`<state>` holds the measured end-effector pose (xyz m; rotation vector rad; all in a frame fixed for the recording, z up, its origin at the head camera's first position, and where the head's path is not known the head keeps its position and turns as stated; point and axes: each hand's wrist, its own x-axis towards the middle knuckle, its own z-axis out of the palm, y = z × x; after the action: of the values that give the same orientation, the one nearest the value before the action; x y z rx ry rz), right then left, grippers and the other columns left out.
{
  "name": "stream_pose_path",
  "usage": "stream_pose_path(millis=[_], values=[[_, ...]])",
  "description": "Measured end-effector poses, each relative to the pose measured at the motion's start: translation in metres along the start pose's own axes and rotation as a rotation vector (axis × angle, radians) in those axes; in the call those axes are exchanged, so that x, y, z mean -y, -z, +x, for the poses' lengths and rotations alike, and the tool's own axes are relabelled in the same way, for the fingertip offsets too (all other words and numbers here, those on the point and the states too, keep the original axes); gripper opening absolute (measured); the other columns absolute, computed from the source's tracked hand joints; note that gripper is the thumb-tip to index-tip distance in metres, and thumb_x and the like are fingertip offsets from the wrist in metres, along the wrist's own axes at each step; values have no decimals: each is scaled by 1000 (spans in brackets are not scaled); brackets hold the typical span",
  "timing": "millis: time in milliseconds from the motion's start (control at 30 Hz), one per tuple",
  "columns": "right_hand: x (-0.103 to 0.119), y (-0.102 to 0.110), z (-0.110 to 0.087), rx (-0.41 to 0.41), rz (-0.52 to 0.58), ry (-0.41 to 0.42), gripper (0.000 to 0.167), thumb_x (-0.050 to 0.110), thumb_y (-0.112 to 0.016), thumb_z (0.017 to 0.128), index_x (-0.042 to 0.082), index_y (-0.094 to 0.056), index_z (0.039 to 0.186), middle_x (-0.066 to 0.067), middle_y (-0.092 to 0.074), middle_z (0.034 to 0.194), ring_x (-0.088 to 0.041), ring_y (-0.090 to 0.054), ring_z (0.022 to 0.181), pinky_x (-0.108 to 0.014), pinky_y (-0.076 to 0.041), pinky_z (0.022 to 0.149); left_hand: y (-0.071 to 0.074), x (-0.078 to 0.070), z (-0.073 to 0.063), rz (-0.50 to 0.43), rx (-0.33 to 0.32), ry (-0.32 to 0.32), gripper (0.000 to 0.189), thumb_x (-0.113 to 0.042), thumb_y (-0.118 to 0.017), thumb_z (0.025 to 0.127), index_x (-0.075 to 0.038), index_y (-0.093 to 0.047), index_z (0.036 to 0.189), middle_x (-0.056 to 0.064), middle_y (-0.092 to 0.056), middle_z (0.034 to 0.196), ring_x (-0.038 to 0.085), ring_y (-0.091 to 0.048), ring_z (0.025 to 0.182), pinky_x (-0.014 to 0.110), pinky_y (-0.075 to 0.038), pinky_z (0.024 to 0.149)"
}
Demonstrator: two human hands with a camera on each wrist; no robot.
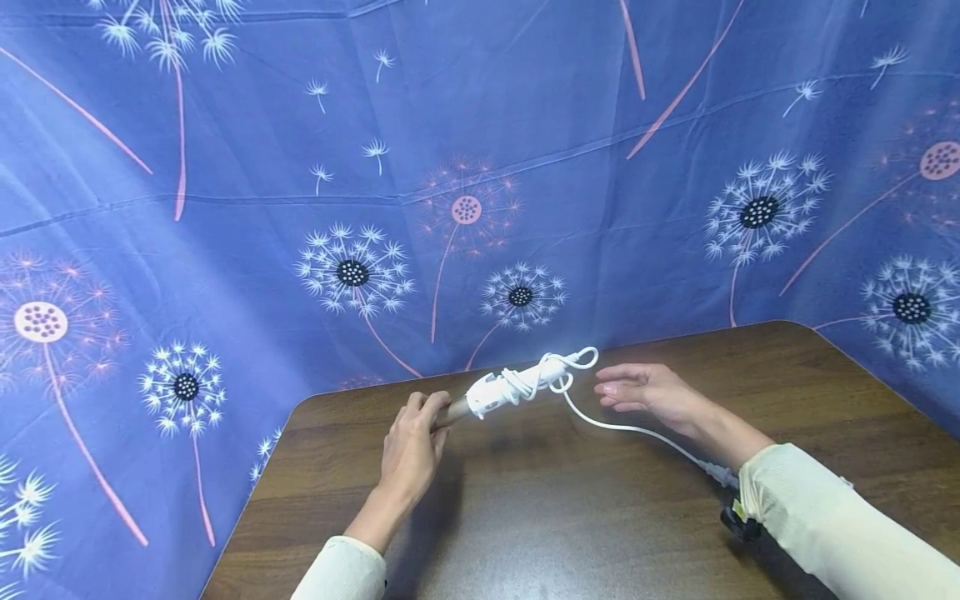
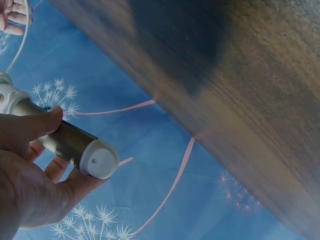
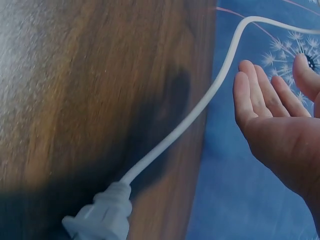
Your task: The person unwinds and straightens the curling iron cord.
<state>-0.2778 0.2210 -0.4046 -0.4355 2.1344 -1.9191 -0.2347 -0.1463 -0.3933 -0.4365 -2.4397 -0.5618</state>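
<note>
A curling iron (image 1: 487,395) with a white handle and a gold-brown barrel is held above the table, tilted up toward the right. My left hand (image 1: 411,442) grips it by the barrel. In the left wrist view, thumb and fingers wrap the barrel (image 2: 70,140), and its white end cap (image 2: 101,160) sticks out past them. White cord (image 1: 525,383) is wound around the handle, and a loose length runs right to a plug (image 1: 718,475) near the right sleeve. My right hand (image 1: 660,396) is beside the handle's cord end, fingers extended, holding nothing; the cord (image 3: 200,106) passes beside it.
Below the hands lies a brown wood-grain table (image 1: 570,517) with rounded back corners. Behind it hangs a blue cloth (image 1: 480,108) printed with dandelions. A small black device (image 1: 738,523) is at the right cuff.
</note>
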Motion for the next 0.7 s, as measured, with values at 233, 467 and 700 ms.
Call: stream_pose_path(millis=[233, 467, 700], values=[[-1, -9, 7, 57, 35, -29, 55, 5, -59, 93, -20, -34, 135, -33, -57, 122, -24, -67, 100, -46, -47, 95, 0, -1, 0, -11, 1, -5, 50, 1, -84, 67, -21, -64, 108, 0, -60, 95, 22, -61, 80, 40, -50, 56], [-1, -19, 10, 103, 39, -46, 56, 1, -62, 89, -18, -36, 135, -34, -53, 126, -34, -60, 113, -42, -47, 96, -2, -2, 1, -8, 10, -12, 51, 0, -84, 67, -22, -63, 108, 1, -60, 96, 21, -60, 79, 40, -50, 57], [-5, -23, 15, 125, -15, -41, 53, 3, -61, 90, -17, -39, 133, -33, -56, 123, -32, -63, 107, -37, -50, 91, -2, -1, 1, -6, 9, -12, 52, 0, -84, 67, -23, -63, 108, 0, -60, 96, 22, -61, 80, 40, -50, 58]])
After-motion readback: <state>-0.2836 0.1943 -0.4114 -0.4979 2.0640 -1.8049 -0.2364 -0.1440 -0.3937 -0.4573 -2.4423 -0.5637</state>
